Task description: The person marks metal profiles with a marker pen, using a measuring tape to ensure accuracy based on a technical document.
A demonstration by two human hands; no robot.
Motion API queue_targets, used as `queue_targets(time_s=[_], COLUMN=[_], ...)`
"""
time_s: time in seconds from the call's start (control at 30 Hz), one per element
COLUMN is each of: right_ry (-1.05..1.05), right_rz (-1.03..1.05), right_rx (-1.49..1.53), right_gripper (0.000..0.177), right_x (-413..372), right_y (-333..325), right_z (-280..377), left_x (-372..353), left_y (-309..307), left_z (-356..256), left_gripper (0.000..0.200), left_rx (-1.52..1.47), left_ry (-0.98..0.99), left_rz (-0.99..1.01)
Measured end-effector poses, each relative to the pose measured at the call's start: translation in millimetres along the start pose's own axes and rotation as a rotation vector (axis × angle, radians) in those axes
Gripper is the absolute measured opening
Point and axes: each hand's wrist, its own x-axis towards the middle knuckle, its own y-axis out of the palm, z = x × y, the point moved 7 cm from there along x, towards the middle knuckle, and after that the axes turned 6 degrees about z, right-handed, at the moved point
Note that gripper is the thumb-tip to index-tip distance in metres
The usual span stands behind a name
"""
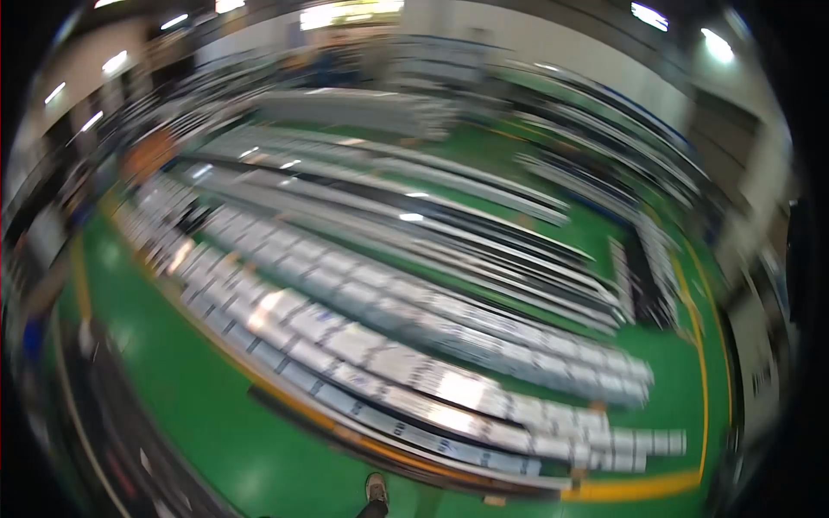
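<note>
Neither my left hand nor my right hand shows in the head view. A shoe [376, 489] and a dark trouser leg appear at the bottom edge, on the green floor [250, 449]. Just ahead of the shoe lie long stacks of white and silvery wrapped bundles [371, 363], bordered by a yellow strip [635, 487]. Motion smears the picture, so what the bundles contain cannot be made out.
Long dark and pale bars [414, 226] lie in rows behind the bundles. A large grey stack [345, 108] stands farther back. Racked lengths [604, 121] line the right wall. An orange object [148, 157] is at the left. Yellow lines [701, 363] mark the floor.
</note>
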Motion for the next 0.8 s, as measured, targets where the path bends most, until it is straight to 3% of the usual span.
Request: queue_targets(time_s=[0.1,0.17,0.2,0.23,0.33,0.4,0.43,0.53,0.6,0.67,0.73,0.8], right_ry=[0.327,0.572,0.673,0.812,1.064,1.465,1.328,1.798,1.894,1.996,2.026,1.972], right_rz=[-0.139,-0.317,-0.247,-0.143,-0.178,-0.06,0.042,-0.168,-0.698,-0.898,-1.14,-1.23], right_rx=[0.148,0.441,0.538,0.583,0.757,0.806,0.91,1.105,0.855,0.901,0.728,0.438], right_gripper=[0.034,0.034,0.036,0.041,0.045,0.042,0.031,0.029,0.033,0.031,0.034,0.033], right_x=[-180,-254,-292,-331,-476,-571,-609,-713,-759,-795,-832,-860], right_y=[46,28,46,83,206,377,362,233,197,139,122,65], right_z=[-138,-106,-99,-94,-63,-65,-56,-84,-76,-111,-145,-183], left_x=[41,83,98,109,106,99,93,95,99,117,135,152], left_y=[-12,27,60,103,237,307,338,422,456,498,538,578], left_z=[-81,-145,-175,-202,-255,-277,-291,-329,-346,-379,-415,-447], left_gripper=[0.05,0.049,0.048,0.048,0.046,0.045,0.045,0.043,0.042,0.041,0.04,0.039], left_rx=[0.188,0.321,0.391,0.467,0.695,0.834,0.889,1.039,1.083,1.112,1.132,1.152], left_ry=[0.094,0.177,0.212,0.248,0.312,0.319,0.325,0.356,0.389,0.411,0.425,0.431], left_rz=[0.09,0.231,0.328,0.433,0.736,0.893,0.958,1.12,1.173,1.197,1.203,1.208])
